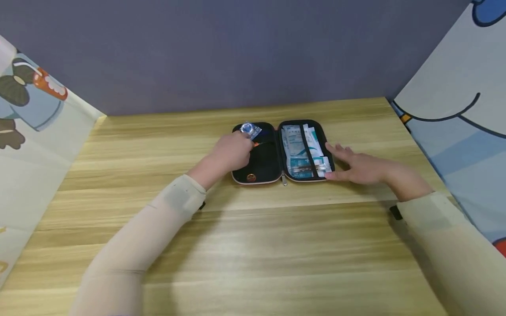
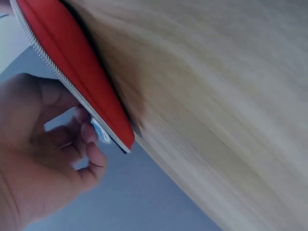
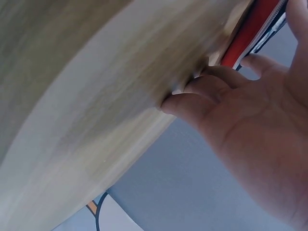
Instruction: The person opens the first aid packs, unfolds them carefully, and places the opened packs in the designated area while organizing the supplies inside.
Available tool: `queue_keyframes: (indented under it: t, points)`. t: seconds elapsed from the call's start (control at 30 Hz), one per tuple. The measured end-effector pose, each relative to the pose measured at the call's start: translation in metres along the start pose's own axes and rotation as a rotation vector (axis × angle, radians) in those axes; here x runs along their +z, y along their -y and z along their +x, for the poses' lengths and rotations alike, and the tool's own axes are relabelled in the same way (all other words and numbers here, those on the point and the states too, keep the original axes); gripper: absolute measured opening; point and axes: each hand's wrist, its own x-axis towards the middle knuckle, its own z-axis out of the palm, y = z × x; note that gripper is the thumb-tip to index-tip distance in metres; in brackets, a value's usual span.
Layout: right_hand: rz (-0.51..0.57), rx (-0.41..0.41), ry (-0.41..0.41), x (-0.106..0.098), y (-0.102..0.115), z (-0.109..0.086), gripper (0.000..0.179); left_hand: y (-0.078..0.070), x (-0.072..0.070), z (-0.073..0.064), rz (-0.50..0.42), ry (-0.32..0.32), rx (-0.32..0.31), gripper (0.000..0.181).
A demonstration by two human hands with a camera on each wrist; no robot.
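Note:
A zip case (image 1: 261,164) lies unfolded on the table, black inside; its red outer shell (image 2: 82,57) shows in the left wrist view. Over its left half, my left hand (image 1: 232,151) has curled fingers and pinches a small clear packet (image 1: 250,129) with a round bluish item in it. The left wrist view shows only a bit of that packet (image 2: 100,131) past the fingertips. My right hand (image 1: 361,167) is spread at the case's right edge, thumb and a finger touching the rim. In the right wrist view, other fingertips (image 3: 173,103) rest on the table.
Flat white and teal packets (image 1: 294,145) sit under a black elastic strap in the case's right half. A small orange piece (image 1: 257,144) shows in the left half, with a coppery round spot (image 1: 251,177) below. A zipper pull (image 1: 284,180) hangs at the spine.

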Motion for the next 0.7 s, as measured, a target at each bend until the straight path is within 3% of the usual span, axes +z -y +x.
queue_keyframes:
  t: [0.13,0.27,0.5,0.57,0.7]
  points:
    - [-0.006,0.008,0.002,-0.002,0.003,0.001,0.107,0.004,-0.001,-0.004,0.034,0.057,-0.012,0.039]
    - [-0.012,0.019,-0.002,-0.002,0.004,0.001,0.107,0.002,0.000,0.001,0.056,0.100,-0.028,0.046]
    - [-0.005,0.001,0.000,0.000,0.006,0.001,0.106,0.002,-0.002,0.002,0.001,0.071,-0.028,0.034]
    - [-0.007,0.003,0.009,0.001,0.006,0.001,0.106,0.006,-0.003,0.002,-0.054,0.026,-0.015,0.025]
    - [-0.017,0.014,0.006,0.000,0.006,-0.001,0.106,0.018,-0.008,0.011,-0.165,-0.164,-0.002,0.019]
